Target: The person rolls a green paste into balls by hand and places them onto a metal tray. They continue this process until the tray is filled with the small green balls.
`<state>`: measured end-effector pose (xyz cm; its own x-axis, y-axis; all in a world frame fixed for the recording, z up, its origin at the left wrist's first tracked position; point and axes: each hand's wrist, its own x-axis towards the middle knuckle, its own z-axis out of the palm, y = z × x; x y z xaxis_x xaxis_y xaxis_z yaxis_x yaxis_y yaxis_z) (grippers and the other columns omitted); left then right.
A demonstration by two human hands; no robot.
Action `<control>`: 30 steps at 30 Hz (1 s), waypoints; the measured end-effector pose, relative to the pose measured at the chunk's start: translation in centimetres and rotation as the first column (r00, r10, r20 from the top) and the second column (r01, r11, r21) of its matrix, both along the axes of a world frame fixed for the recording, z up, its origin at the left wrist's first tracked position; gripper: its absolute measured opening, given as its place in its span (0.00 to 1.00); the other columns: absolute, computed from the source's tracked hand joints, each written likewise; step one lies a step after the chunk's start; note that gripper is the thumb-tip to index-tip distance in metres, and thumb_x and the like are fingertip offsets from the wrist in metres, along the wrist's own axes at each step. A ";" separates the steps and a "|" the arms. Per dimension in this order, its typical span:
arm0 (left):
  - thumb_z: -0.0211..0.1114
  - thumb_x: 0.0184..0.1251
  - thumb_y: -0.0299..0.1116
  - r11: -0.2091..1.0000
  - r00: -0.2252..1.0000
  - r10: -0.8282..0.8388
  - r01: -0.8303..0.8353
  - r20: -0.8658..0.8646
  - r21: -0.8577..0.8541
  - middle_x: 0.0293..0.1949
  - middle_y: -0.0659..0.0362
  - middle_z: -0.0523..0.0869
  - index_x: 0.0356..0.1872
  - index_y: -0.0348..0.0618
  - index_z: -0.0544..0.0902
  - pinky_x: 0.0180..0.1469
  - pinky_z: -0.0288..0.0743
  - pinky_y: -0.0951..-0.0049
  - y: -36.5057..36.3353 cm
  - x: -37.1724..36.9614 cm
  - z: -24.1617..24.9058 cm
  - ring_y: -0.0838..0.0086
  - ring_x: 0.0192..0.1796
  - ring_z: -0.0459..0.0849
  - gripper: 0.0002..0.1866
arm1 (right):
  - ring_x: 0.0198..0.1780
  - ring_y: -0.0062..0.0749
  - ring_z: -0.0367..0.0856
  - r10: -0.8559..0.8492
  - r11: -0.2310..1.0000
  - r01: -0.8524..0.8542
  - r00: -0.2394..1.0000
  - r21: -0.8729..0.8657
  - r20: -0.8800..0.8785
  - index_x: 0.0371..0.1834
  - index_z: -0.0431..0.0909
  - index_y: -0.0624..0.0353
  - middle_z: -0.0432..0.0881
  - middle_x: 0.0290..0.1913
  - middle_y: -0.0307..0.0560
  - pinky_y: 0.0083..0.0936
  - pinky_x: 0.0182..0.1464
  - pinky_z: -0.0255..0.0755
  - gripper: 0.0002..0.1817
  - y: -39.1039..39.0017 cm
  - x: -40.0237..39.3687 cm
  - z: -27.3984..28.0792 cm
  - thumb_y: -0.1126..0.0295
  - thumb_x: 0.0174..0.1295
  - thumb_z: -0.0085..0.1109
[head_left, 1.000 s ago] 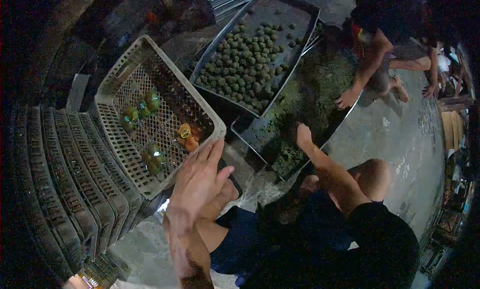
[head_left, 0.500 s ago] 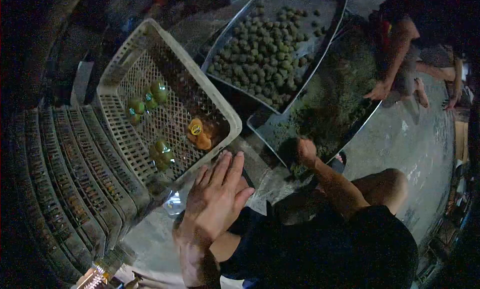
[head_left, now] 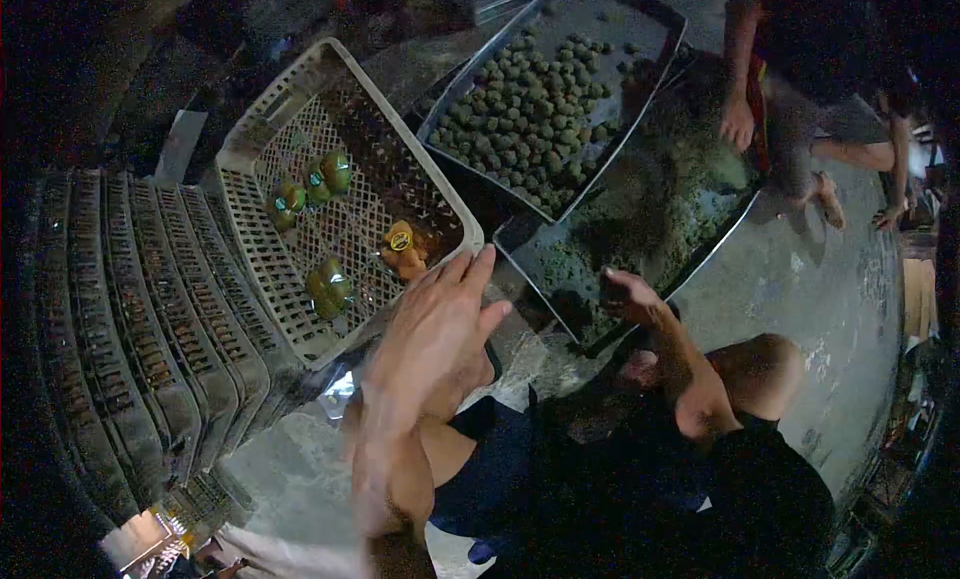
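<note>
My left hand (head_left: 440,314) is open over the near corner of the pale plastic crate (head_left: 405,144), fingers stretched and thumb apart; nothing shows in it. Over the near end of the lower metal tray (head_left: 710,254), among dark green crumbly material (head_left: 640,224), my right hand (head_left: 635,297) has its thumb extended. Its other fingers are lost in shadow, so its grip is unclear. The crate holds several green pieces with shiny labels (head_left: 330,174) and an orange-brown item with a yellow label (head_left: 401,241). Many round green balls (head_left: 530,109) fill much of the upper tray (head_left: 630,139).
Curved, slatted crates (head_left: 150,319) are nested at the left. A clear shiny item (head_left: 340,389) lies below the pale crate. At the upper right, another person's hand (head_left: 738,124) hangs beside the lower tray, with a second person's hand (head_left: 888,215) farther right.
My right hand has risen slightly and its thumb now stands out. My left hand has moved up over the crate corner. The other person's nearer hand has drawn back from the crumbly material.
</note>
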<state>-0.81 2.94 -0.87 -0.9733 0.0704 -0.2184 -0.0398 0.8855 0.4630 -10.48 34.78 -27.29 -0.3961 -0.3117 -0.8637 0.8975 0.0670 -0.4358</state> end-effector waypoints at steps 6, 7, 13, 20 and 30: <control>0.60 0.66 0.42 0.996 0.998 -0.064 0.062 0.025 0.060 0.59 0.41 0.76 0.65 0.34 0.68 0.63 0.69 0.57 0.0 -0.9 -1.0 0.49 0.60 0.76 0.30 | 0.21 0.36 0.70 0.389 0.921 -0.190 0.408 0.340 -0.826 0.39 0.78 0.64 0.72 0.20 0.38 0.36 0.25 0.64 0.22 2.8 2.6 -10.8 0.54 0.60 0.66; 0.60 0.66 0.42 0.999 0.999 -0.036 0.035 0.004 0.032 0.60 0.41 0.76 0.65 0.35 0.68 0.63 0.69 0.58 -0.4 -0.9 -1.3 0.50 0.60 0.76 0.30 | 0.21 0.38 0.72 0.569 0.803 -0.113 0.438 0.585 -0.696 0.35 0.77 0.68 0.74 0.20 0.44 0.36 0.25 0.65 0.23 2.4 3.1 -10.3 0.53 0.59 0.66; 0.58 0.68 0.43 0.997 0.992 0.046 -0.054 0.121 0.062 0.63 0.43 0.73 0.67 0.36 0.66 0.66 0.67 0.60 -1.6 -0.6 0.2 0.52 0.64 0.72 0.31 | 0.39 0.50 0.83 0.780 0.572 -0.098 0.374 0.814 -0.502 0.40 0.77 0.71 0.81 0.36 0.65 0.40 0.42 0.73 0.29 1.9 5.0 -1.2 0.48 0.63 0.58; 0.60 0.65 0.42 0.997 1.000 0.027 -0.026 -0.010 0.069 0.60 0.43 0.77 0.62 0.36 0.72 0.65 0.68 0.61 -1.9 0.6 -0.5 0.51 0.62 0.75 0.28 | 0.58 0.47 0.74 0.493 0.809 -0.148 0.698 0.569 -0.519 0.67 0.60 0.62 0.77 0.56 0.58 0.38 0.58 0.67 0.35 5.2 5.2 -5.3 0.51 0.64 0.57; 0.60 0.66 0.46 0.998 0.998 0.048 -0.049 0.033 0.045 0.64 0.45 0.74 0.66 0.37 0.69 0.68 0.64 0.60 -1.8 1.9 1.5 0.54 0.66 0.71 0.32 | 0.26 0.31 0.76 0.506 0.824 -0.102 0.573 0.557 -0.644 0.39 0.79 0.66 0.78 0.24 0.45 0.34 0.28 0.69 0.17 2.1 4.5 0.0 0.59 0.63 0.60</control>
